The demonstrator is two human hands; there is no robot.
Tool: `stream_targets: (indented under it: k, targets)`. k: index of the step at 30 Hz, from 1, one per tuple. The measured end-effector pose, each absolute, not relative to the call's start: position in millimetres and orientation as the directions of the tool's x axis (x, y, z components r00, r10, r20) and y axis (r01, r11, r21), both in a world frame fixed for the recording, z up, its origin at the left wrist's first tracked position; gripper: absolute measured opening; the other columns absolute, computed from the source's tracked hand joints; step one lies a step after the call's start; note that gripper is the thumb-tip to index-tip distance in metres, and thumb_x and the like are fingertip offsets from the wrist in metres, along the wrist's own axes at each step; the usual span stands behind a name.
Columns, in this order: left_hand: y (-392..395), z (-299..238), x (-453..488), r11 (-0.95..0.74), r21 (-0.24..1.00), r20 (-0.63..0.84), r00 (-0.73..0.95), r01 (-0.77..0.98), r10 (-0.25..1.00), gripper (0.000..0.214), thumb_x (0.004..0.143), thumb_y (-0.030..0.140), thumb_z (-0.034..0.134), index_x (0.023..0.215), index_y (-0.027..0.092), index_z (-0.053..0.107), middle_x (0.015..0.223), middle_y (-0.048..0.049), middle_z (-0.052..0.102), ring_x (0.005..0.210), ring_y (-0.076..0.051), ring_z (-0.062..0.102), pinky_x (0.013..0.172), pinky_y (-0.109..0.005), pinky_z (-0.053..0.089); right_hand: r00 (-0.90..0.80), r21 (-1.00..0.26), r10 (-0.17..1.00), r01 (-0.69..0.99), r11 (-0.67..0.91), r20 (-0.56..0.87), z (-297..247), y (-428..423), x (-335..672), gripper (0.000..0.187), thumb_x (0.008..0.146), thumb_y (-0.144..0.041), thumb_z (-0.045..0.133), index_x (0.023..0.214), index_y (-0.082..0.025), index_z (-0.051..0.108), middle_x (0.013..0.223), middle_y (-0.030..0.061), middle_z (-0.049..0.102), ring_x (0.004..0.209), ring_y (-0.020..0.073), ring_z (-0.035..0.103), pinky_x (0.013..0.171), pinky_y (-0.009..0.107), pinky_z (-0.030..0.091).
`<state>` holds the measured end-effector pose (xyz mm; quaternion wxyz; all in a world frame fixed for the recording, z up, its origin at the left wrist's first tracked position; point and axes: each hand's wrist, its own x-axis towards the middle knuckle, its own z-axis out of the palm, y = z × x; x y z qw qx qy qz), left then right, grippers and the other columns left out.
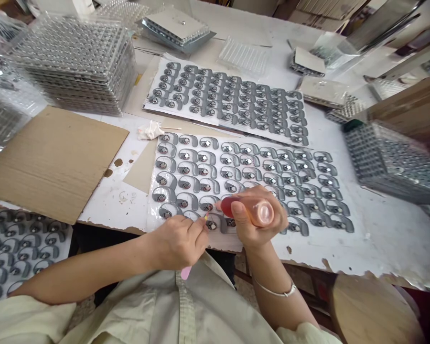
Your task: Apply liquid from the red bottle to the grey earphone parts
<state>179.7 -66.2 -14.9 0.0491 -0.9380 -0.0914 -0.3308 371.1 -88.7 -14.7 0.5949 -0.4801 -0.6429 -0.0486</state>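
Observation:
My right hand is wrapped round a small squeeze bottle with reddish liquid inside, tilted so its narrow tip points left at one of the grey hook-shaped parts. Closed round a thin pink-ended tool, my left hand holds the tool's yellowish tip close to that same part; I cannot tell the tool's kind. Both hands are over a white sheet bearing rows of these parts, each with a round metallic piece. Some parts are hidden beneath my hands.
Behind lies a second sheet of similar parts. A tall stack of clear trays stands at the left above a cardboard piece. A crumpled white tissue and a cotton swab lie between. More stacked trays stand right.

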Motion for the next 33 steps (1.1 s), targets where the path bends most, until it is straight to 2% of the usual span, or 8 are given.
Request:
stream_targets:
  k: [5,12,26,33]
  targets:
    - [-64.9,-13.7,179.5,-0.980,-0.019,0.628,0.765,0.200,0.144,0.022,0.086,0.005,0.042,0.083,0.005,0.063,0.080,-0.0170,0.071,0.058,-0.019,0.066,0.043,-0.029,0.051,0.185,-0.530,0.577,0.675,0.513,0.795,-16.0,-92.1,371.4,0.020,0.072,-0.016,0.071,0.087,-0.017,0.058,0.071,0.0014,0.060,0.056,0.0132,0.053,0.048,0.029,0.044]
    - [-65.0,-13.9,179.6,-0.981,0.006,0.635,0.757,0.196,0.155,0.022,0.087,0.005,0.041,0.084,0.005,0.063,0.081,-0.0171,0.071,0.060,-0.019,0.066,0.044,-0.028,0.052,0.239,-0.538,0.546,0.684,0.493,0.803,-21.4,-94.8,374.9,0.013,0.076,-0.019,0.069,0.083,-0.019,0.059,0.072,0.0021,0.061,0.057,0.0155,0.055,0.051,0.033,0.046]
    - [-64.9,-16.0,178.7,-0.980,0.056,0.628,0.756,0.190,0.182,0.020,0.086,0.007,0.046,0.085,0.004,0.065,0.084,-0.0176,0.072,0.060,-0.019,0.066,0.044,-0.028,0.052,0.167,-0.476,0.526,0.699,0.534,0.834,-18.3,-92.3,373.2,0.023,0.074,-0.014,0.070,0.092,-0.017,0.056,0.071,0.0005,0.062,0.057,0.0130,0.055,0.049,0.029,0.047]
    - [-63.5,-16.0,179.3,-0.978,0.103,0.623,0.754,0.182,0.206,0.023,0.088,0.009,0.043,0.084,0.006,0.065,0.085,-0.0158,0.072,0.063,-0.018,0.068,0.048,-0.028,0.056,0.184,-0.498,0.543,0.699,0.513,0.819,-19.9,-95.8,374.4,0.020,0.075,-0.016,0.071,0.088,-0.016,0.056,0.071,0.0015,0.062,0.058,0.0129,0.054,0.050,0.030,0.046]
